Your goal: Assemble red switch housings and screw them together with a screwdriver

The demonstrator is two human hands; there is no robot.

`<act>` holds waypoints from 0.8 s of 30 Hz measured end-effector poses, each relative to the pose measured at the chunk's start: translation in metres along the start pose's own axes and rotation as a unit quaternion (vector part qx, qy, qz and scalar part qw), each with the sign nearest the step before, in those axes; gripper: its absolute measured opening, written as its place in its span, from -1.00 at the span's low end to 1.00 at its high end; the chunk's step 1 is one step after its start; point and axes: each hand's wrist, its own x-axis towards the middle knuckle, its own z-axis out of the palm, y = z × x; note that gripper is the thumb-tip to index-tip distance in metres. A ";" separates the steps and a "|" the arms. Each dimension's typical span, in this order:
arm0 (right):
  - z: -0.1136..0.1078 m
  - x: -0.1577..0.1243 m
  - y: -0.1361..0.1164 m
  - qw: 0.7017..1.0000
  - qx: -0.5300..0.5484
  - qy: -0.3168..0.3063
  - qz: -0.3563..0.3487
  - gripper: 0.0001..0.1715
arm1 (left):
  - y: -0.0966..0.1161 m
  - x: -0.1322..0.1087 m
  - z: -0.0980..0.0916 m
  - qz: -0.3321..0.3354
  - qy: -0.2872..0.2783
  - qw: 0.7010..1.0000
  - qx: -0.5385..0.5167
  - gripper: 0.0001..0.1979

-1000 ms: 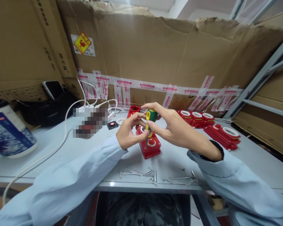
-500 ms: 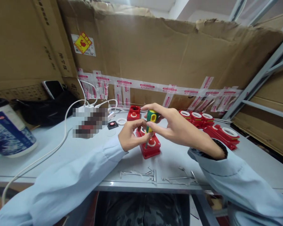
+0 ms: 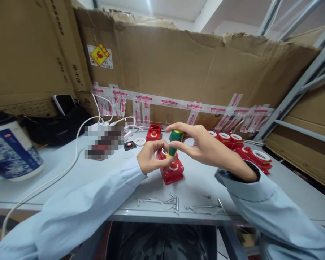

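Observation:
A green and yellow screwdriver [image 3: 175, 140] stands tip-down, leaning slightly, over a red box-shaped housing [image 3: 173, 177] on the table. My right hand [image 3: 197, 143] wraps its fingers and thumb round the upper handle. Lower down, my left hand [image 3: 151, 158] pinches the screwdriver near the handle's base with thumb and fingers. The shaft reaches the housing's front left corner; whether a screw sits under the tip is too small to tell. A red knob with a white ring [image 3: 173, 166] shows on top of the housing, and the part behind is partly covered by my hands.
Metal T-shaped rods [image 3: 176, 204] and screws lie along the front edge. Behind stands another red housing [image 3: 153, 133], beside a white ring [image 3: 140, 141] and a black square plate [image 3: 129, 145]. More red housings [image 3: 253, 155] sit right. A white cable [image 3: 76, 151] and large cup [image 3: 16, 148] are left.
The screwdriver handle has turned, so its yellow-rimmed hollow no longer faces me and a green side shows. Both hands keep their places on it. The view has tilted up slightly.

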 end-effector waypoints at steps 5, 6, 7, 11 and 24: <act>0.006 0.009 -0.008 0.981 -0.174 0.032 0.085 -0.72 | -0.005 0.000 0.005 0.005 0.019 1.000 -0.007 -0.77; 0.010 0.012 -0.008 0.972 -0.212 0.040 0.096 -0.69 | -0.007 0.000 0.005 0.008 0.027 1.000 -0.009 -0.75; 0.014 0.014 -0.008 0.962 -0.247 0.049 0.108 -0.66 | -0.009 0.001 0.005 0.011 0.034 0.999 -0.012 -0.74; 0.022 0.021 -0.005 0.938 -0.305 0.070 0.146 -0.56 | -0.015 0.003 0.004 0.013 0.036 0.999 -0.018 -0.77; -0.005 0.012 0.016 0.996 0.063 -0.053 -0.021 -0.75 | -0.024 -0.002 0.001 0.026 -0.062 0.987 0.147 -0.30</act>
